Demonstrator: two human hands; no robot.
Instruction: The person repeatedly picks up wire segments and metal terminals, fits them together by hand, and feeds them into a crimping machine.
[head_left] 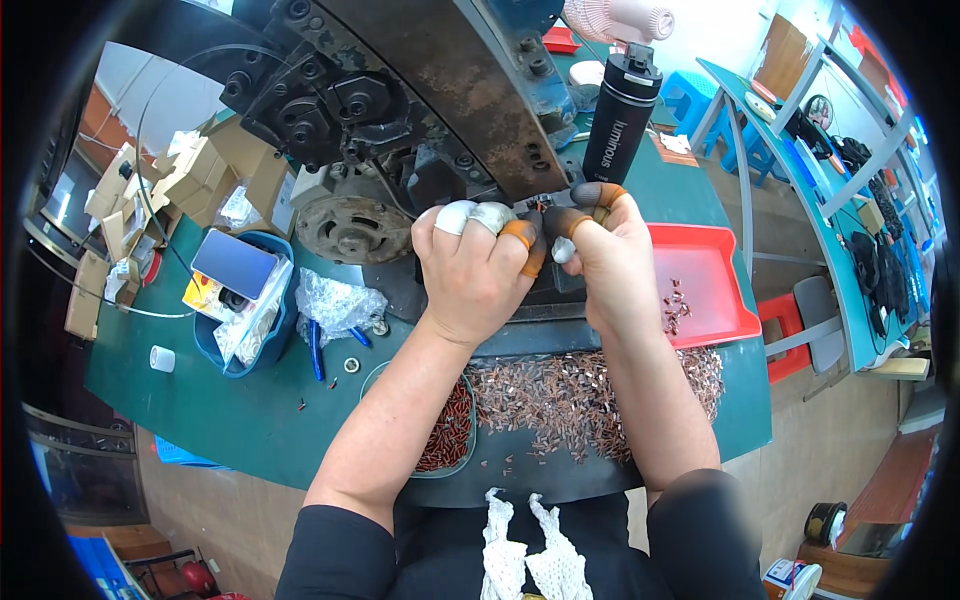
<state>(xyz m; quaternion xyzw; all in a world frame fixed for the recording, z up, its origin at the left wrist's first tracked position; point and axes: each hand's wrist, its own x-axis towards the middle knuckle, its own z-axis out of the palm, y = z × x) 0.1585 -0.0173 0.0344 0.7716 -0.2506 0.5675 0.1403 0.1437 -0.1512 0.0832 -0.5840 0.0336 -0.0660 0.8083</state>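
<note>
Both hands meet at the working point of a dark, heavy metal press (450,70), close under its rusty slanted ram. My left hand (465,275) is closed, its fingertips pinched together beside the tooling; white and orange covers wrap several fingers. Close by on the right, my right hand (608,250) also pinches, with orange and white covers on its fingertips. Whatever lies between the fingers is too small and hidden to name. Below the hands spreads a heap of small copper-coloured pieces (545,400). Partly behind my left forearm stands a bowl (445,474) of small reddish-brown parts.
A red tray (690,245) with a few copper pieces sits right of my right hand. Behind it stands a black bottle (622,120). On the left are a blue basket (225,362) with a phone on top, blue-handled pliers (316,350), a plastic bag (338,303) and cardboard boxes (190,180).
</note>
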